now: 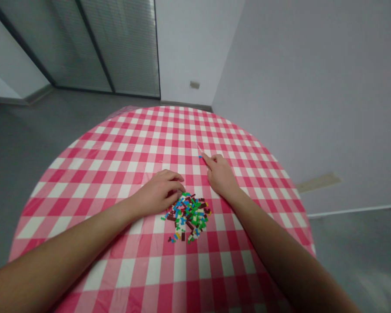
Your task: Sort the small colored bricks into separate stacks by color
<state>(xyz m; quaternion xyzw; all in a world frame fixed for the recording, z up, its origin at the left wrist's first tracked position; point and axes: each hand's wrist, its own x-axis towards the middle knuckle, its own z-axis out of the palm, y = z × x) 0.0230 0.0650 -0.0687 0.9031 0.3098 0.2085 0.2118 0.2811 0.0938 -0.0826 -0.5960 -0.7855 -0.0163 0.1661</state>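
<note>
You get soft, muted, fairly even room light. Your right forearm [273, 237] darkens toward you, and shadow deepens across the near side of the tablecloth [234, 298]. A pale, smeary glare lies on the floor [376, 280] at near right; dull reflections show in the far-left glass partition [65, 52]. Wide-angle stretch tilts the walls [313, 87]. The small bricks [190, 213] look slightly soft, perhaps from blur.

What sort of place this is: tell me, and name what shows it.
Probably an office or similar workplace room. The dark-framed glass partition with what look like blinds, the plain pale wall and bare grey floor suggest it, though the checked tablecloth looks homelier.
</note>
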